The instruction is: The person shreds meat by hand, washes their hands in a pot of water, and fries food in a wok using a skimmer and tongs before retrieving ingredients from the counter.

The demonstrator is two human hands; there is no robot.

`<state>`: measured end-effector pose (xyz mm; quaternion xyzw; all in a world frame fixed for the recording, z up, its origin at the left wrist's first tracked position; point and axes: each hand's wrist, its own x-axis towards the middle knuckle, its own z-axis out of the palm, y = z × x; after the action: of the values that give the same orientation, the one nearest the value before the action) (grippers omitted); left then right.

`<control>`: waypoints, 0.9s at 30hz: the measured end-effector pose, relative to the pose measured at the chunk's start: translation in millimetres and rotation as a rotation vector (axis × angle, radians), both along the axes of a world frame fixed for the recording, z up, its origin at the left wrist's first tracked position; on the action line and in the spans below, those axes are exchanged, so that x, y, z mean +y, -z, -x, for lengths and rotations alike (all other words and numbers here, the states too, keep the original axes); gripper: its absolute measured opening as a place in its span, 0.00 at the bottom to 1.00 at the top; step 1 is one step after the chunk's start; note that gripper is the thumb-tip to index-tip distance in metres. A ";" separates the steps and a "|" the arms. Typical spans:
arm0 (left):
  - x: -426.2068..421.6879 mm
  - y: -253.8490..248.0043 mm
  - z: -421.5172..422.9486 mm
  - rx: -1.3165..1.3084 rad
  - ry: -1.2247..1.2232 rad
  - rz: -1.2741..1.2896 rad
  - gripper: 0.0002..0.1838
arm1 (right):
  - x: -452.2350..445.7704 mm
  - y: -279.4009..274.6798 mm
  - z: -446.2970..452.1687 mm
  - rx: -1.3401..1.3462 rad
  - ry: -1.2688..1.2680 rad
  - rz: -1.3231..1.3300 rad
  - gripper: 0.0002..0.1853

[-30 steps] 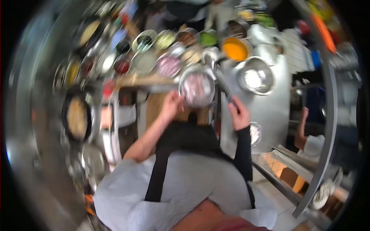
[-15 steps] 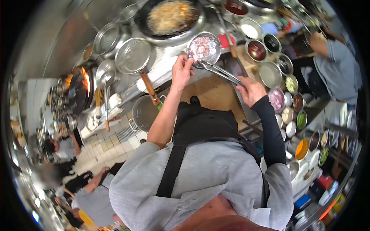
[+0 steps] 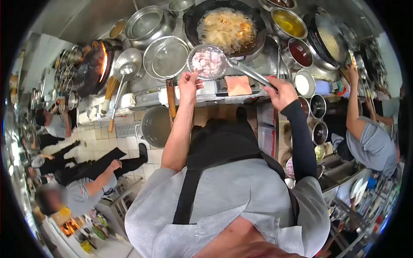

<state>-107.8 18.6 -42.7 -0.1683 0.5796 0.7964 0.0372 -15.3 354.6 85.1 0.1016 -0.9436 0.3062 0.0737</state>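
Observation:
My left hand [image 3: 189,86] pinches the near rim of a small metal bowl [image 3: 188,60] that holds pale pink raw meat pieces [image 3: 207,62]. My right hand [image 3: 284,92] is wrapped round the handle of a long metal utensil [image 3: 251,74]. Its far end meets the bowl's right rim; it looks like tongs, but I cannot tell for certain. Just beyond the bowl, a large black wok [image 3: 191,26] holds bubbling oil with food frying [image 3: 228,30]. A wire strainer [image 3: 165,58] with a wooden handle rests left of my left hand.
A perforated ladle [image 3: 127,69] lies at the left, beside a flaming wok [image 3: 92,69]. A folded pinkish cloth [image 3: 238,85] is on the counter edge. Sauce pots [image 3: 300,53] stand at the right. A co-worker [image 3: 370,137] works there; others are at the left.
The view has swung, bringing the wok and counter lower in view. The bowl has shifted left, held in my left hand; my right hand keeps the utensil at its rim.

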 end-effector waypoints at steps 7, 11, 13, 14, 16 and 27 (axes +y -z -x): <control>26.1 -12.0 6.1 -0.038 -0.240 0.041 0.08 | 100.2 33.3 122.7 -0.119 0.006 -0.218 0.17; 34.4 -22.0 1.4 -0.060 -0.273 0.106 0.09 | 107.9 68.4 156.3 -0.181 -0.034 -0.278 0.17; 35.2 -23.7 -1.2 -0.047 -0.272 0.115 0.09 | 103.7 71.9 162.2 -0.201 0.019 -0.303 0.19; 35.9 -24.3 -0.7 -0.037 -0.267 0.124 0.09 | 106.7 67.6 164.8 -0.244 0.005 -0.295 0.21; 39.1 -28.3 2.6 0.014 -0.282 0.153 0.06 | 107.7 40.4 162.4 -0.204 -0.033 -0.258 0.20; 25.9 -32.8 26.8 0.151 -0.023 0.217 0.07 | 27.0 -41.6 135.2 -0.250 -0.346 -0.353 0.25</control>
<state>-134.6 44.5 -9.9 -0.1176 0.6614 0.7399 -0.0342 -150.4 381.6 126.8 0.2338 -0.9528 0.1553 -0.1156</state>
